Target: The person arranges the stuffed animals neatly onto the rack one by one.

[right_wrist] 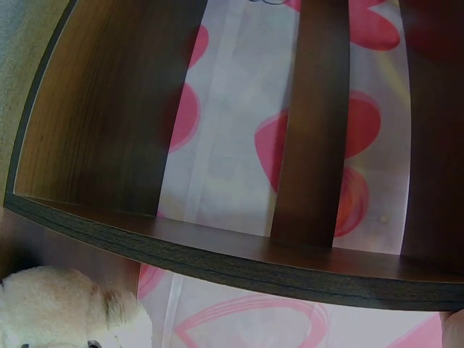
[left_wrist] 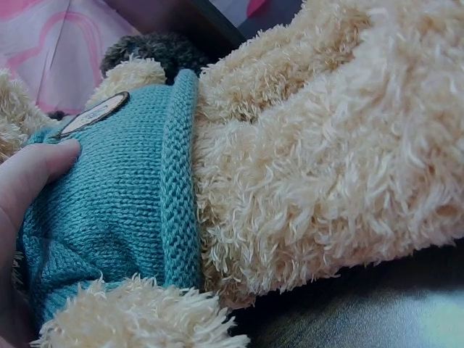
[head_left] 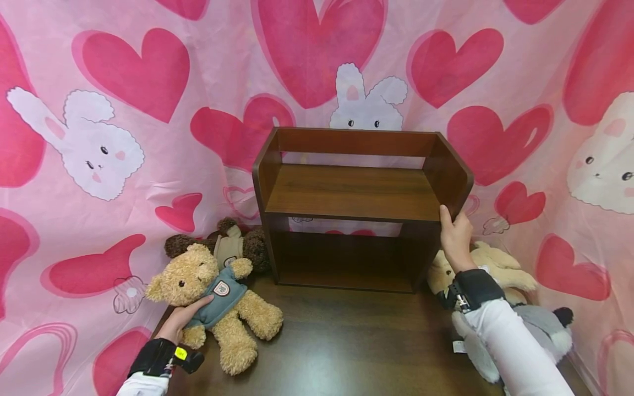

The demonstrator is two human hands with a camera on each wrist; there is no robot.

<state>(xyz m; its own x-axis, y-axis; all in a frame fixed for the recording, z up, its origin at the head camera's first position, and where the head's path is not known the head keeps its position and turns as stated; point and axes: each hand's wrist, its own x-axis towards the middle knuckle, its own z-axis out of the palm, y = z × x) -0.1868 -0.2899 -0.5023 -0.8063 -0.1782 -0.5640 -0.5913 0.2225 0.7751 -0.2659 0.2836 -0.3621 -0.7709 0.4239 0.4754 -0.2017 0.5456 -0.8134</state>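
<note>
Gripping the tan teddy bear (head_left: 223,302) at its blue-green sweater (left_wrist: 123,188), thumb (left_wrist: 40,167) on the front and other fingers hidden, the left hand (head_left: 180,319) is the nearer one; the bear lies just front-left of the two-tier wooden shelf (head_left: 351,190), its long axis slanting from head at far left to feet at near right; the right hand (head_left: 455,242), arm outstretched, clasps the shelf's right side panel (head_left: 448,173).

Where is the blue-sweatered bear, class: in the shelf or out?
Out: the left hand holds the bear at the left of the shelf.
</note>
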